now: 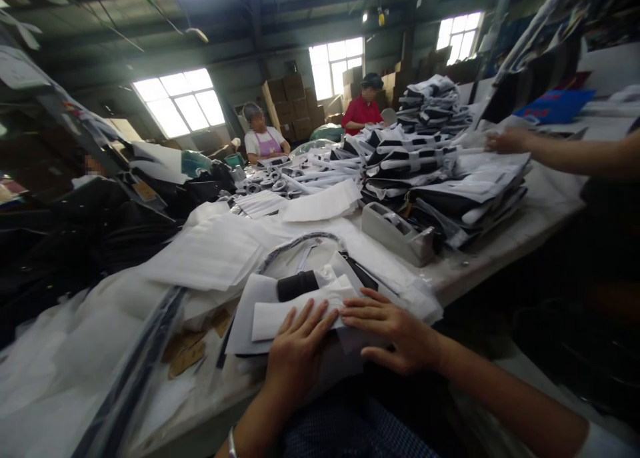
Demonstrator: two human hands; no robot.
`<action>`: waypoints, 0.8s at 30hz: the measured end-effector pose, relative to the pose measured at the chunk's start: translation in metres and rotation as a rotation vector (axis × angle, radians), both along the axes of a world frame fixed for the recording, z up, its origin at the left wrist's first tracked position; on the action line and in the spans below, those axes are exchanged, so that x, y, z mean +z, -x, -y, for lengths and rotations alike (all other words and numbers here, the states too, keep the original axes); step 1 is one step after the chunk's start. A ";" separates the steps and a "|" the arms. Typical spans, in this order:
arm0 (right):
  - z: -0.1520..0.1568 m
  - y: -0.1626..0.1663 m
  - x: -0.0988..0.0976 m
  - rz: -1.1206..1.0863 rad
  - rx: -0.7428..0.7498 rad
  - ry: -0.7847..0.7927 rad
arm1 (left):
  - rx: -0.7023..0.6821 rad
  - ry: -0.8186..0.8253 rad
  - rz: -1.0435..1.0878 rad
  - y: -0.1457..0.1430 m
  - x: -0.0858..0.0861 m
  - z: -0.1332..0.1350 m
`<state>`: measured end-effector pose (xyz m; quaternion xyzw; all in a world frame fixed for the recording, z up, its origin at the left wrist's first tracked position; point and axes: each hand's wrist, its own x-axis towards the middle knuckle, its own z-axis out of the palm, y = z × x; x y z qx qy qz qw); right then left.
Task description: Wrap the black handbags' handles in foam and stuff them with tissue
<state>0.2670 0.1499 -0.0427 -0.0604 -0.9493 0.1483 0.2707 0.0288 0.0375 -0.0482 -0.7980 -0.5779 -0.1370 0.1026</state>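
Note:
My left hand (297, 348) lies flat with fingers spread on a folded white paper wrap (280, 315) at the near edge of the table. My right hand (393, 331) rests beside it, fingers stretched out and pressing the same wrap from the right. Under the paper lies a black item (297, 285) with a dark strap (300, 241) curving behind it. Neither hand grips anything.
A grey tape dispenser (397, 231) stands just beyond. Stacks of wrapped black-and-white items (440, 171) fill the right of the table (500, 245). White sheets (210, 251) lie left. Another person's hand (507, 140) reaches in from the right; two people sit at the far end.

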 end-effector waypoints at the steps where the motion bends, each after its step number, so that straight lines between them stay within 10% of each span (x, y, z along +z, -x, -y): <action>1: 0.000 0.002 0.000 -0.030 -0.008 0.016 | 0.005 0.010 0.017 0.000 0.001 0.000; 10: -0.001 0.024 -0.024 -0.369 -0.174 -0.183 | 0.059 -0.005 0.151 -0.009 0.013 -0.002; 24: -0.007 0.034 0.004 -0.207 -0.164 -0.388 | 0.093 -0.351 0.144 -0.017 -0.015 -0.016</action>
